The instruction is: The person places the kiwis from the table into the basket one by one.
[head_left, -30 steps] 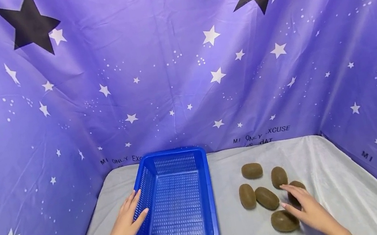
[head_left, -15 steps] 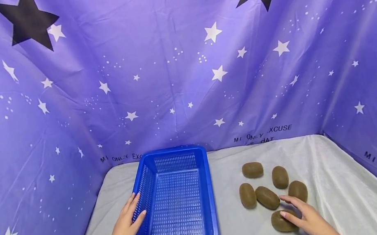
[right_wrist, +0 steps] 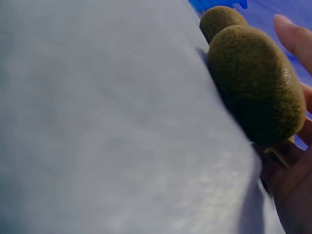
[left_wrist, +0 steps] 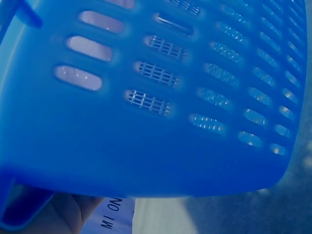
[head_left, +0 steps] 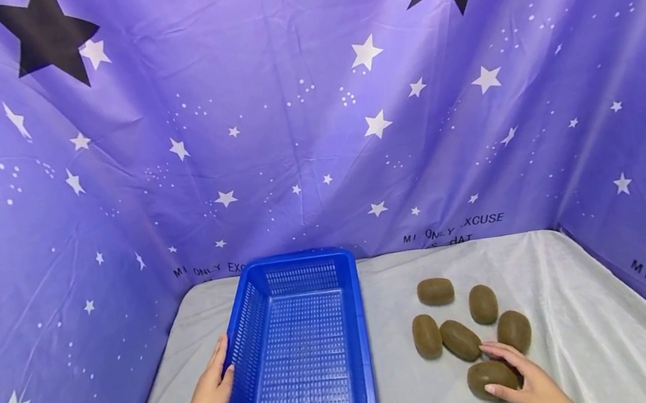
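Observation:
Beside the blue plastic basket (head_left: 356, 345) is my left hand (head_left: 209, 395), its fairly straight fingers lying along the outer left wall. Part of this hand (left_wrist: 68, 214) shows below the basket wall in the left wrist view. My right hand (head_left: 532, 380) spans the nearest kiwi (head_left: 486, 377), fingers beyond it and thumb on the near side. In the right wrist view, one digit stands apart from this kiwi (right_wrist: 253, 83), while other fingers lie close behind it. Whether they touch it is unclear. The kiwi rests on the cloth.
Several other kiwis lie close by, including a middle one (head_left: 460, 339), a right one (head_left: 514, 332) and a far one (head_left: 435, 292). Grey-white cloth (head_left: 403, 373) covers the table. Purple starred curtains (head_left: 301, 148) enclose the back and sides.
My right hand has moved from over the right-hand kiwi to around the nearest one. My left hand has slid slightly left, off the basket's rim to its outer side. The kiwis stay in place.

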Demonstrator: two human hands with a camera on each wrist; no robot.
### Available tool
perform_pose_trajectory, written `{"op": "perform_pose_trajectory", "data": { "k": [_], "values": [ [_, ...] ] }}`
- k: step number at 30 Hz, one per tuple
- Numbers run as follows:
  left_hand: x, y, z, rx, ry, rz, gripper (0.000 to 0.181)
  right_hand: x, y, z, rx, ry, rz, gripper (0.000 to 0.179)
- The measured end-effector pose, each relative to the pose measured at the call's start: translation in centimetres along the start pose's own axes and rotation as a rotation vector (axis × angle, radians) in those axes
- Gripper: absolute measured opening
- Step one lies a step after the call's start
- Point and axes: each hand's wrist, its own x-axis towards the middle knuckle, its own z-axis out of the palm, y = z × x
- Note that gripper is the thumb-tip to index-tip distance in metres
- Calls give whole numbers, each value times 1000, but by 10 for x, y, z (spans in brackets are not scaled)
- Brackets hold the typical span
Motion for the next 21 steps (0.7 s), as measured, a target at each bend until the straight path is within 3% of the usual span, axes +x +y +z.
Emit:
{"op": "perform_pose_trajectory", "data": {
  "k": [4, 10, 12, 21],
  "values": [
    [0, 0, 0, -25, -10, -61, 54, -7, 6, 3, 59, 3, -10, 61],
    [0, 1, -1, -98, -21, -131, 54, -13, 11, 4, 55, -15, 125, 62],
    [0, 1, -2, -116, -18, -139, 54, -12, 11, 4, 43, -28, 159, 61],
    [1, 3, -4, -168, -18, -150, 54, -8, 6, 3, -4, -23, 161, 56]
  ]
}}
